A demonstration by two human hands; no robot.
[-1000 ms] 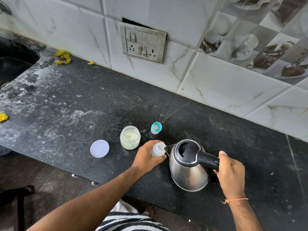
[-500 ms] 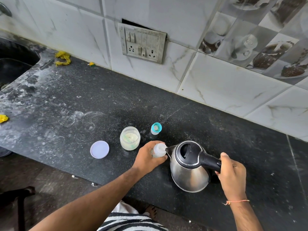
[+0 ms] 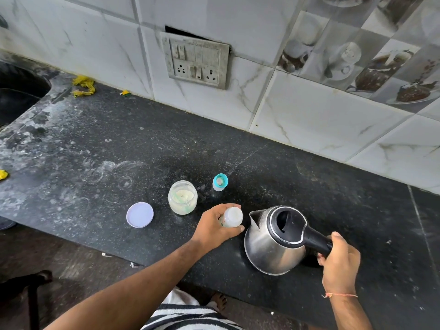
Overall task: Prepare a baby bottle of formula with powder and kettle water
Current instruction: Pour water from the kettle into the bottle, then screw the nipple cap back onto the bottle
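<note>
A small clear baby bottle (image 3: 232,217) stands uncapped on the black counter (image 3: 119,151), and my left hand (image 3: 213,226) grips its side. Just right of it sits a steel kettle (image 3: 273,244) with a black lid, its spout a short gap from the bottle's mouth. My right hand (image 3: 339,259) holds the kettle's black handle. An open jar of pale formula powder (image 3: 182,197) stands left of the bottle, with its white lid (image 3: 139,215) lying flat further left. The bottle's teal-ringed teat cap (image 3: 220,182) stands behind the bottle.
A tiled wall with a switch and socket plate (image 3: 196,60) runs along the back. A dark sink (image 3: 16,96) lies at the far left, with yellow scraps (image 3: 83,85) near it. The counter's front edge drops to the floor below my arms.
The kettle has swung back from the bottle and come down to the right, so its spout no longer touches the bottle's mouth. My left hand keeps its grip on the bottle.
</note>
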